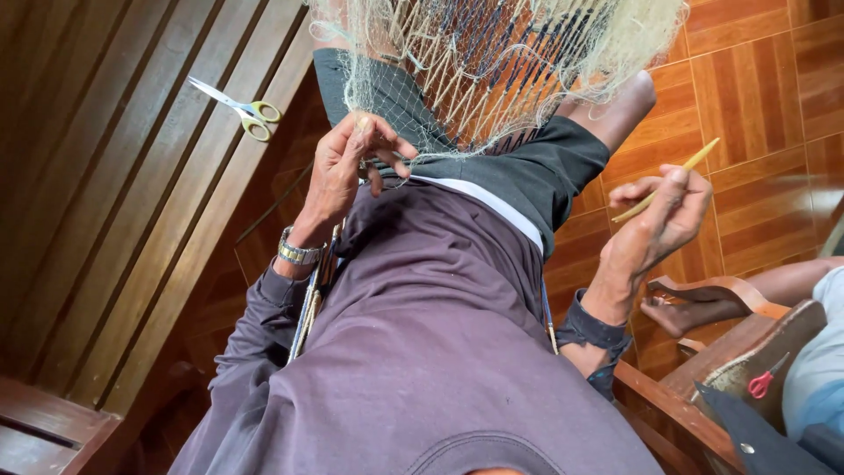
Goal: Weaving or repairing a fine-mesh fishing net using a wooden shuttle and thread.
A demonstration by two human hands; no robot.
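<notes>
A pale fishing net (501, 62) hangs over my lap and knees at the top of the view. My left hand (352, 167) pinches the lower edge of the net between thumb and fingers, a metal watch (297, 252) on its wrist. My right hand (659, 224) is held out to the right, apart from the net, and grips a thin yellow netting needle (673, 176) that points up and to the right. I wear a purple long-sleeved shirt (422, 334) and dark shorts (527, 171).
Yellow-handled scissors (237, 107) lie on the wooden slatted bench (114, 193) at my left. A wooden chair arm (694, 409) with small red scissors (763, 380) stands at the lower right, beside another person's bare foot (694, 312). The floor is orange-brown tile (765, 97).
</notes>
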